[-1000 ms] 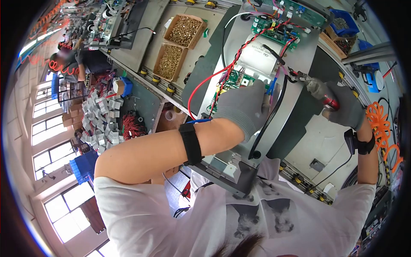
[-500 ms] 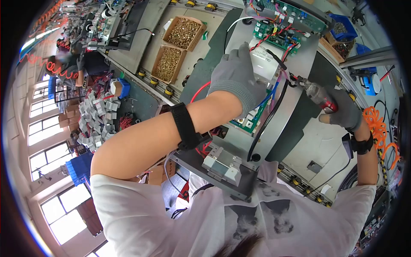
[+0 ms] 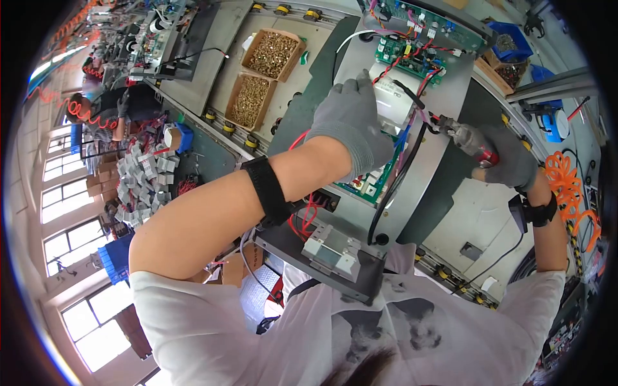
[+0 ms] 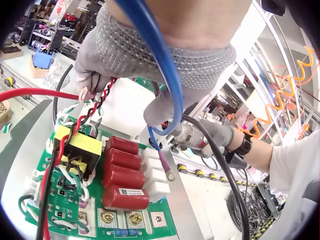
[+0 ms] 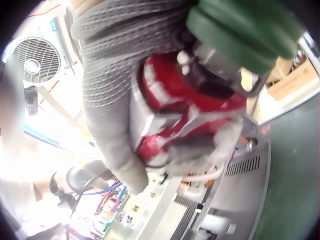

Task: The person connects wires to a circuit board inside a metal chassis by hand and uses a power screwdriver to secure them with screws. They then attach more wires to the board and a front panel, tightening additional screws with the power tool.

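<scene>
My gloved left hand (image 3: 351, 119) is over the left edge of a white block (image 3: 394, 101) in the metal chassis. In the left wrist view its fingers curl around twisted red and black wires (image 4: 80, 121), near a thick red cable (image 4: 37, 93) with a ring terminal. A blue cable (image 4: 172, 82) loops past the thumb, and a smaller ring lug (image 4: 170, 176) hangs below. Under them lies a green circuit board (image 4: 60, 200) with dark red capacitors (image 4: 125, 159). My gloved right hand (image 3: 513, 157) grips a red and grey power driver (image 3: 473, 140), right of the chassis.
Two boxes of brass-coloured fasteners (image 3: 248, 100) stand left of the chassis. An orange coiled hose (image 3: 564, 183) hangs by the right wrist. A grey metal bracket (image 3: 331, 251) sits at the near end. Blue bins (image 3: 510, 40) are at the far right, and another person (image 3: 103, 112) works far left.
My left hand has moved from the near circuit board, away from the body, to the white block, uncovering part of the board. The right hand keeps the driver in nearly the same place.
</scene>
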